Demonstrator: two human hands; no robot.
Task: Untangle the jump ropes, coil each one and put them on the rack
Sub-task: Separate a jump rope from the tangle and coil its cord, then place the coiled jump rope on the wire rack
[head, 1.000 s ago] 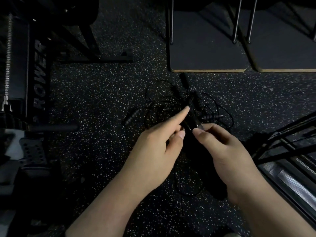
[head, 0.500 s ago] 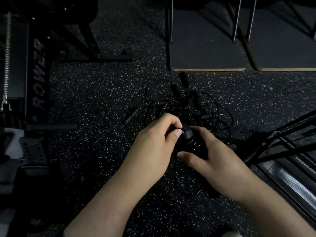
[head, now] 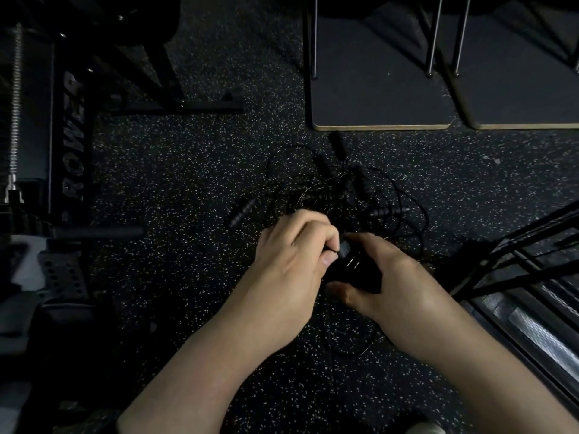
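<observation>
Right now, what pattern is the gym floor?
Black with fine pale speckles, clearest in the head view: floor.

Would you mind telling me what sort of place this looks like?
Most likely a gym: speckled rubber floor, a black frame lettered "ROWER" on the left, and a tangle of jump ropes on the floor.

My left hand [head: 291, 264] pinches the end of a black handle [head: 346, 249] while my right hand [head: 388, 277] curls round its body, both just above the speckled floor [head: 188, 170]. Beyond them lies the tangle of jump ropes [head: 338, 192] (thin cords, several ribbed handles), near two flat boards [head: 379, 89].
</observation>
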